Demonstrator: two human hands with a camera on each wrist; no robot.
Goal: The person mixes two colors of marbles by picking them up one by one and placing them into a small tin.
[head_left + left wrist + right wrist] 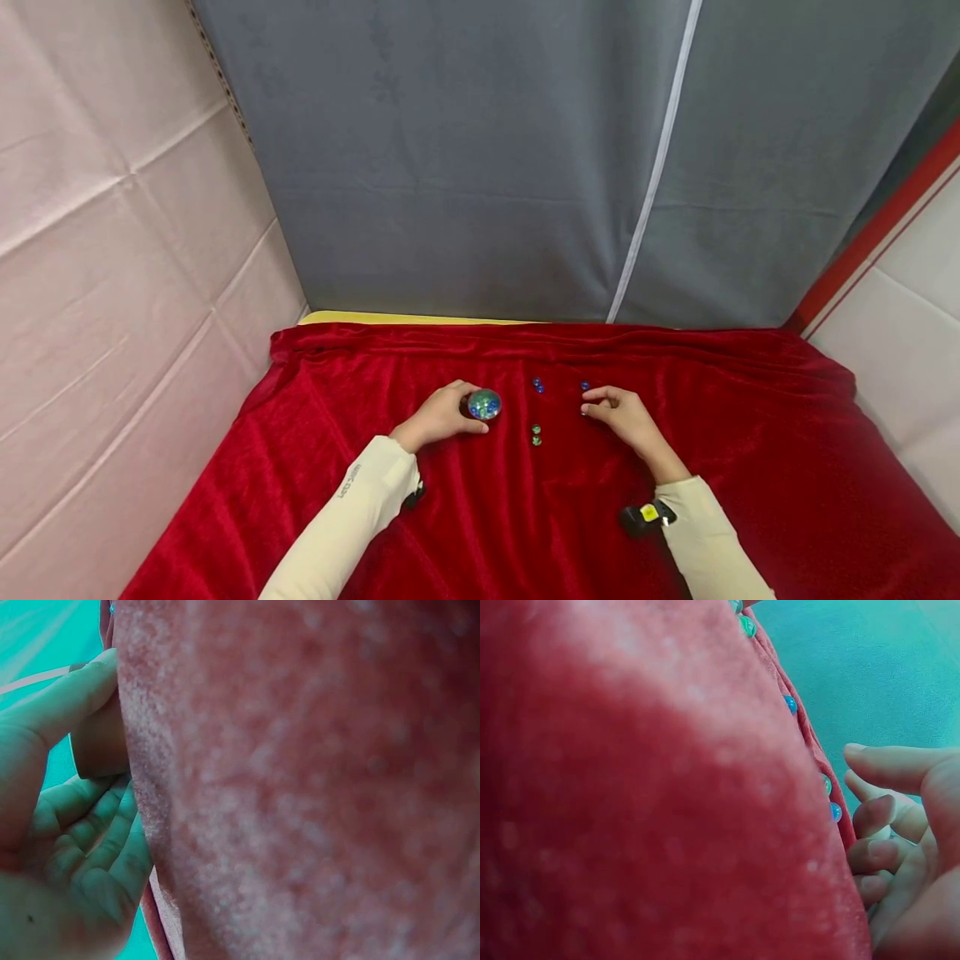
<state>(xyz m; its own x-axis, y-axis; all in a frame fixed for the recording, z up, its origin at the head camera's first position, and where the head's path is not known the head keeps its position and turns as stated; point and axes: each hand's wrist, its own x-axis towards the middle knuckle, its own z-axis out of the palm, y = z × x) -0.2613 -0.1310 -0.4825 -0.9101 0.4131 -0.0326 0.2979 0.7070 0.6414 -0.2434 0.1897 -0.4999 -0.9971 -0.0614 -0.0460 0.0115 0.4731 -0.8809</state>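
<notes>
My left hand [442, 413] grips a small round cup [484, 405] from its left side, thumb in front and fingers behind. Blue and green marbles show inside it. In the left wrist view the cup's side [103, 742] looks like a smooth brownish cylinder between thumb and fingers. My right hand [624, 415] hovers low over the cloth at the right, thumb and forefinger apart in the right wrist view. Just beyond its fingertips lies a blue marble [585, 386]; a small marble [584, 411] sits by the thumb tip, partly hidden.
Between the hands lie two blue marbles [538, 386] and, nearer me, two green marbles [536, 435]. Wrinkled red velvet cloth [480, 517] covers the table, with a yellow edge [405, 318] showing at the back. A grey curtain [450, 167] hangs behind, pale walls at both sides.
</notes>
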